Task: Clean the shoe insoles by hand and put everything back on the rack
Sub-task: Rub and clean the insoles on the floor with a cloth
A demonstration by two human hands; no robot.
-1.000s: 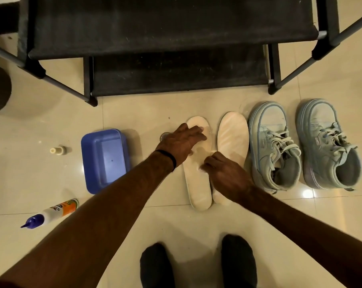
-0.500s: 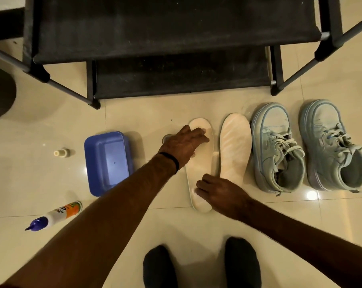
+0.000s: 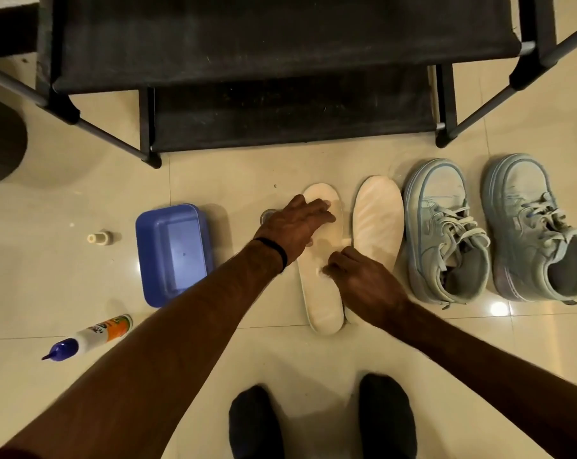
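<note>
Two white insoles lie side by side on the floor tiles. My left hand (image 3: 297,226) presses flat, fingers straight, on the toe end of the left insole (image 3: 321,293). My right hand (image 3: 363,283) has its fingers curled, knuckles forward, touching the middle of that insole; nothing shows inside it. The right insole (image 3: 378,220) lies free beside it. A pair of pale blue-grey sneakers (image 3: 446,233) (image 3: 535,226) stands to the right of the insoles. The black shoe rack (image 3: 280,61) stands just beyond.
A blue plastic tub (image 3: 172,253) sits left of the insoles. A small cream cap (image 3: 98,237) and a lying glue-style bottle (image 3: 91,336) are further left. A small clear object (image 3: 266,216) peeks out by my left wrist. My dark-socked feet (image 3: 320,422) are at the bottom.
My right hand slid down toward the left insole's heel, then back up to its middle. My left hand stayed pressed on the toe end.
</note>
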